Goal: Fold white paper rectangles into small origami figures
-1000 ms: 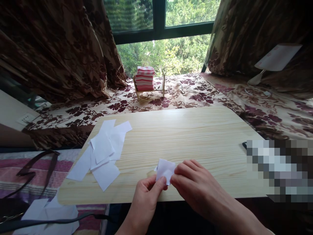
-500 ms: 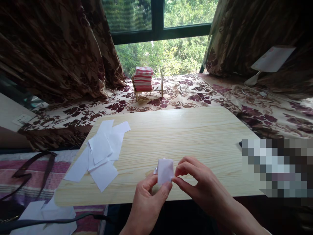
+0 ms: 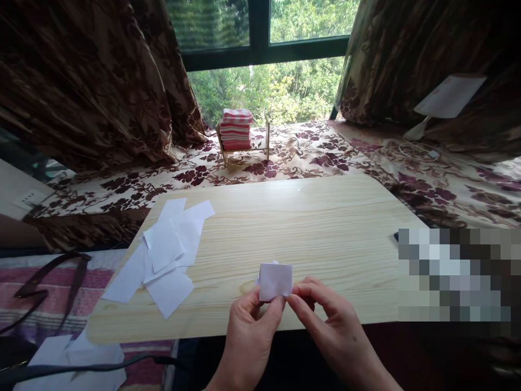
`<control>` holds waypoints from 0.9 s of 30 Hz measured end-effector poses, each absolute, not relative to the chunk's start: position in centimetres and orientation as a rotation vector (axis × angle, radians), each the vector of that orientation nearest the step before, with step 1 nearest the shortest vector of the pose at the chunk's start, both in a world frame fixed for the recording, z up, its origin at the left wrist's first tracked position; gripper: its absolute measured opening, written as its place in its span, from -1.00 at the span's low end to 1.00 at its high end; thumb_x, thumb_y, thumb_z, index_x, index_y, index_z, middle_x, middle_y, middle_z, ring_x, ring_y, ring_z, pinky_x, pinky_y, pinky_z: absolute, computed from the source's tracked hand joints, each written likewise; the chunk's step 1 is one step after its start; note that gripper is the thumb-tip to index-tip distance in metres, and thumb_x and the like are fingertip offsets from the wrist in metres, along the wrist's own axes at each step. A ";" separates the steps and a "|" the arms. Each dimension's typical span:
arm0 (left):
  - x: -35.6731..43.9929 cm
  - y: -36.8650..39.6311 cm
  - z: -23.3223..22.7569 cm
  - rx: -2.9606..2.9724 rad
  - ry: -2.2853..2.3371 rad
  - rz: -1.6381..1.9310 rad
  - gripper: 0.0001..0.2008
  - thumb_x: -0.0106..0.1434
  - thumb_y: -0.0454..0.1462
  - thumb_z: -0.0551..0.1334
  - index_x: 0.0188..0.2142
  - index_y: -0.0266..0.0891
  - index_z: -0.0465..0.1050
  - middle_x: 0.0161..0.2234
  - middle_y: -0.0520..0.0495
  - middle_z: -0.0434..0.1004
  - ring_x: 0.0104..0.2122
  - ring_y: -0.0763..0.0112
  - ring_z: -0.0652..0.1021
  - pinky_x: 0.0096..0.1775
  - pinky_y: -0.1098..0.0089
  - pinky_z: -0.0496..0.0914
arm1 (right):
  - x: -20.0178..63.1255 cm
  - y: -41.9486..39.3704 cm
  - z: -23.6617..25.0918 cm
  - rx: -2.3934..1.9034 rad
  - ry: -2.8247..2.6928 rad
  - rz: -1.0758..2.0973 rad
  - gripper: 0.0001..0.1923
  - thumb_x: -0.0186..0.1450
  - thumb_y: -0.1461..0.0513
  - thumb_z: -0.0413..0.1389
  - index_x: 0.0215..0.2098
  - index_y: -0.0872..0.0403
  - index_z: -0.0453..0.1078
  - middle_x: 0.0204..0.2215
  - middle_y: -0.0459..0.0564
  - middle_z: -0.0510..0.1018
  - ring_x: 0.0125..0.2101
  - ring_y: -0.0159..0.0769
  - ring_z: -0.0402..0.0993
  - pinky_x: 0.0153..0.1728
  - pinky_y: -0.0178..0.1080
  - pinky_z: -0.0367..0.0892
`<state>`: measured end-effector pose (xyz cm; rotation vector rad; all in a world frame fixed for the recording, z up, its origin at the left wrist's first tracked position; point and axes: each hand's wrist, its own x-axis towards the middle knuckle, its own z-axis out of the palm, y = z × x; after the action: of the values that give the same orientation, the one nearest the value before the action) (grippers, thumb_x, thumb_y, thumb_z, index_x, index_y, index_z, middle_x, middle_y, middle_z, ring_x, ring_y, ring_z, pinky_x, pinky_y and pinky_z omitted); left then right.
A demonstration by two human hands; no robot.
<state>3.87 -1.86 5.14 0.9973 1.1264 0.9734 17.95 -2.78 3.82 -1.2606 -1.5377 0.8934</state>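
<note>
A small folded piece of white paper (image 3: 275, 281) is held up above the front edge of the wooden table (image 3: 309, 228). My left hand (image 3: 253, 331) pinches its lower left side, with the thumb in front and the fingers behind. At its lower right corner, my right hand (image 3: 328, 315) has thumb and forefinger pressed together on the paper's edge. Another bit of folded paper shows behind the top and left of the front face; the rest of the back is hidden.
Loose white paper sheets (image 3: 165, 244) overlap on the table's left side. More sheets (image 3: 77, 358) lie lower left, beside a dark strap (image 3: 77, 271). Beyond the table stand a small rack with folded striped cloths (image 3: 236, 130) and a lamp (image 3: 451, 98). A pixelated patch covers the right edge.
The folded paper has turned so its front face looks wider and shorter. My right hand's fingers have closed in at its lower right corner. The view has shifted slightly.
</note>
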 end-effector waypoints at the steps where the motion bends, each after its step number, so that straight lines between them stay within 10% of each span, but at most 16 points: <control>1: 3.9 -1.9 5.2 1.018 1.140 0.964 -0.73 0.21 -0.17 0.28 -0.18 -0.29 0.60 -0.31 -0.08 0.64 -0.19 0.20 0.56 -0.08 0.36 0.36 | 17.8 -2.8 3.8 -1.263 -1.513 0.893 -0.82 0.35 0.21 0.06 -0.39 0.05 0.42 -0.51 -0.11 0.42 -0.47 -0.37 0.34 -0.43 -0.33 0.28; 27: 4.0 -2.1 4.2 0.975 1.159 0.946 -0.69 0.18 -0.11 0.31 -0.25 -0.34 0.61 -0.37 -0.12 0.63 -0.29 0.22 0.56 -0.23 0.40 0.40 | 18.1 -2.7 3.7 -1.372 -1.597 0.991 -0.69 0.40 0.14 -0.07 -0.46 0.05 0.33 -0.49 -0.07 0.43 -0.43 -0.32 0.35 -0.38 -0.29 0.27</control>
<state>4.01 -2.06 4.23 0.9752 1.1595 0.9463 18.10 -2.68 3.73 -1.3721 -1.5969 0.9905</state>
